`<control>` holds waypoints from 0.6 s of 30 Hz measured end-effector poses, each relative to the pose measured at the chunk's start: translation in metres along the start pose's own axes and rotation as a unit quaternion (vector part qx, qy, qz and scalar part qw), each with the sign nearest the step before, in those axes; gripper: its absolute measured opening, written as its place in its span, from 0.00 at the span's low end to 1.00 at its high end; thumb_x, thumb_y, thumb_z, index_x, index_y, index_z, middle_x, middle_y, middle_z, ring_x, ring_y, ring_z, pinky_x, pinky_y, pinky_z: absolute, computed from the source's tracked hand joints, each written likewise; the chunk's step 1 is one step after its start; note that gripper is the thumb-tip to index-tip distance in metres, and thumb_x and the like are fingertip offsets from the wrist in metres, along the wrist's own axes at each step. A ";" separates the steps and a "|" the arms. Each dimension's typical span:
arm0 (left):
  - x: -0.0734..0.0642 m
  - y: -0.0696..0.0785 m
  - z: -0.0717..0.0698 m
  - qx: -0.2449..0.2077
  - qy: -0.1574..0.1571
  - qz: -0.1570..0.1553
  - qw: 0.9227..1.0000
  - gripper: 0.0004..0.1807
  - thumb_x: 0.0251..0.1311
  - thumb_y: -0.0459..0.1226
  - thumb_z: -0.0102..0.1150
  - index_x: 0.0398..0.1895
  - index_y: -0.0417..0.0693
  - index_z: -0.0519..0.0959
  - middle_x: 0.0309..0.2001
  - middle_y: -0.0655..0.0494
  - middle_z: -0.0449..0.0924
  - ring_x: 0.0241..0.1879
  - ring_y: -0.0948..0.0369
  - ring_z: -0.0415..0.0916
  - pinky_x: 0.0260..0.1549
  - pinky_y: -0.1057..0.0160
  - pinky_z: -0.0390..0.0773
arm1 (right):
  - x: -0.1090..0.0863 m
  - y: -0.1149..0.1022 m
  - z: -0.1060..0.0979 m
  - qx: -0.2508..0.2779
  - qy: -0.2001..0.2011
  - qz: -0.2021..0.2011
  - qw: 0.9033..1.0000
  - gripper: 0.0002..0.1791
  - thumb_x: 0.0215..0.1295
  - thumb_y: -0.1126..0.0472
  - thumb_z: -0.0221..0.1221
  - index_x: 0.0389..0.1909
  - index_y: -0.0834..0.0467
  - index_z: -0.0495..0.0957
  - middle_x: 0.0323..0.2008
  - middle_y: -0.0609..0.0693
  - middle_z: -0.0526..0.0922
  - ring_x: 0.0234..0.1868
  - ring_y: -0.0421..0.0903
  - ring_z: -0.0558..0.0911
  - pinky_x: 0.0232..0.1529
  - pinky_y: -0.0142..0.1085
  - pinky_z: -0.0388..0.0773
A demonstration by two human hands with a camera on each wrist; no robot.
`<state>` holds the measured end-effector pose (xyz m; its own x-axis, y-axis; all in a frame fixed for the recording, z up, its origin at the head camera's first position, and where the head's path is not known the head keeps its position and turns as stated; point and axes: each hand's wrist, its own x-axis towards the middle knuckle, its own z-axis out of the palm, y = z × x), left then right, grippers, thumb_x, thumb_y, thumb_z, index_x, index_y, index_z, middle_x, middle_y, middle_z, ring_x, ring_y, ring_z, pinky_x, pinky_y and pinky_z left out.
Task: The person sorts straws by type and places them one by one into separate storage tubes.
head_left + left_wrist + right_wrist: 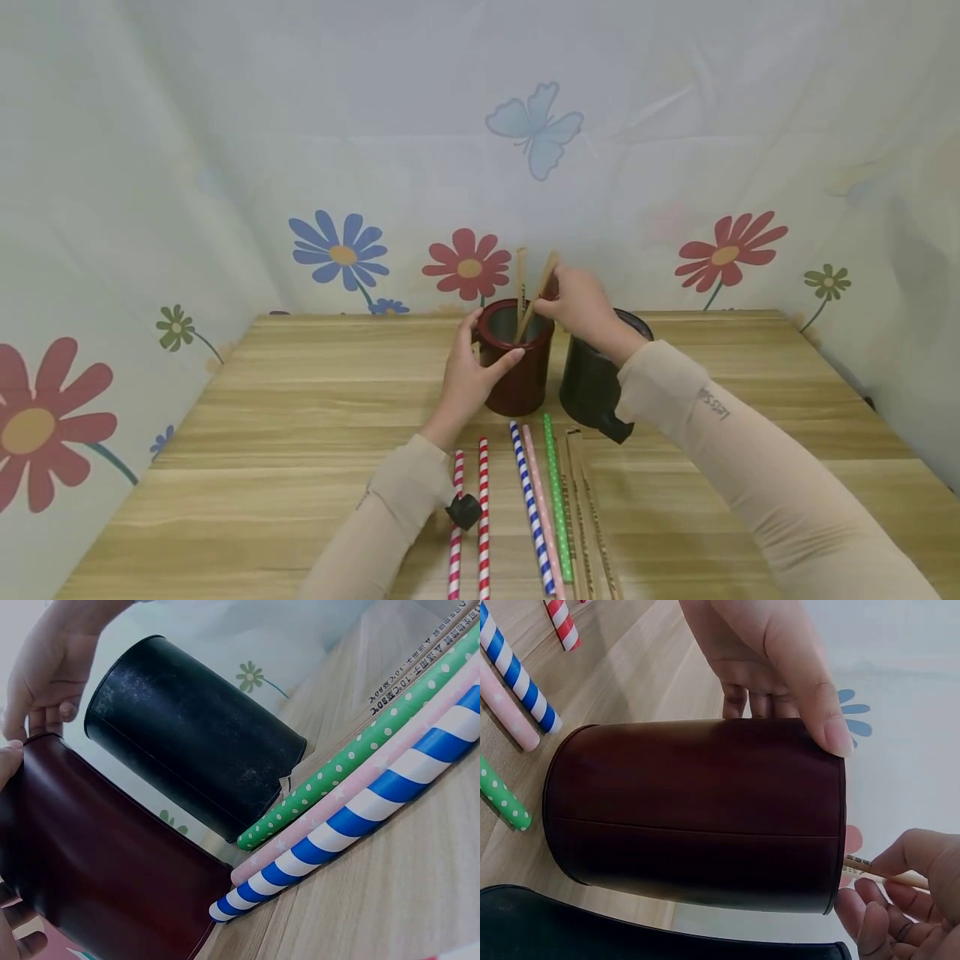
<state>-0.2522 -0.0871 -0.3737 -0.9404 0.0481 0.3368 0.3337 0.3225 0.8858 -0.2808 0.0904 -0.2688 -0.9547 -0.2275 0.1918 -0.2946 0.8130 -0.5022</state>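
My left hand (471, 377) grips the side of a dark red cylindrical cup (527, 387), its thumb near the rim. The cup stands upright at the back middle of the table. Above its mouth, my right hand (588, 307) pinches a brown printed paper straw (543, 282) that slants down into the cup. A second brown straw (522, 271) stands inside the cup. The right wrist view shows the right hand (911, 900) at the rim, holding the straw (861, 864), and the left hand (772, 660) around the cup (690, 817). The straws' lower ends are hidden inside.
A black cup (588, 379) stands just right of the red one, under the right forearm. In front lie several paper straws: pink-striped (455, 542), red-striped (483, 517), blue-striped (531, 504), pink (542, 500), green dotted (557, 500) and brown ones (581, 517). A flowered cloth (420, 175) hangs behind.
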 end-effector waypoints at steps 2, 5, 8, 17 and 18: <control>0.000 0.000 0.000 0.001 0.000 0.001 1.000 0.48 0.53 0.49 0.68 0.73 0.48 0.53 0.67 0.49 0.65 0.65 0.52 0.64 0.64 0.47 0.68 | 0.000 0.000 0.001 -0.002 -0.008 0.007 1.000 0.14 0.63 0.58 0.59 0.41 0.64 0.73 0.39 0.60 0.80 0.36 0.53 0.79 0.38 0.43 0.78; -0.001 0.000 0.000 -0.001 0.000 0.001 1.000 0.48 0.53 0.50 0.68 0.73 0.48 0.54 0.67 0.50 0.65 0.65 0.53 0.64 0.64 0.47 0.68 | 0.000 0.000 0.000 0.003 -0.017 0.018 1.000 0.13 0.63 0.58 0.58 0.42 0.64 0.73 0.40 0.60 0.81 0.35 0.52 0.80 0.37 0.42 0.78; -0.001 -0.001 0.001 0.001 0.000 -0.003 1.000 0.48 0.53 0.50 0.68 0.73 0.50 0.54 0.67 0.51 0.65 0.65 0.53 0.64 0.64 0.47 0.68 | 0.000 0.000 -0.003 0.016 -0.027 0.030 0.999 0.14 0.63 0.58 0.58 0.43 0.64 0.73 0.41 0.60 0.81 0.35 0.52 0.82 0.35 0.40 0.80; 0.000 -0.003 0.003 0.000 0.010 0.002 1.000 0.48 0.51 0.49 0.69 0.73 0.51 0.55 0.66 0.50 0.66 0.64 0.53 0.65 0.63 0.47 0.69 | -0.002 0.000 -0.018 0.010 -0.052 0.054 0.997 0.16 0.63 0.57 0.56 0.44 0.65 0.79 0.43 0.60 0.84 0.32 0.50 0.83 0.26 0.33 0.80; 0.000 -0.003 0.003 0.001 0.011 0.002 1.000 0.48 0.52 0.49 0.69 0.73 0.51 0.55 0.66 0.50 0.66 0.64 0.53 0.65 0.63 0.47 0.69 | -0.003 -0.001 -0.020 0.010 -0.054 0.053 0.997 0.16 0.63 0.56 0.57 0.44 0.65 0.79 0.43 0.60 0.84 0.32 0.50 0.83 0.26 0.33 0.81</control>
<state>-0.2534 -0.0857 -0.3772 -0.9374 0.0290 0.3471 0.3374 0.3233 0.8841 -0.2773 0.1012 -0.2523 -0.9792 -0.1978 0.0443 -0.1906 0.8247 -0.5325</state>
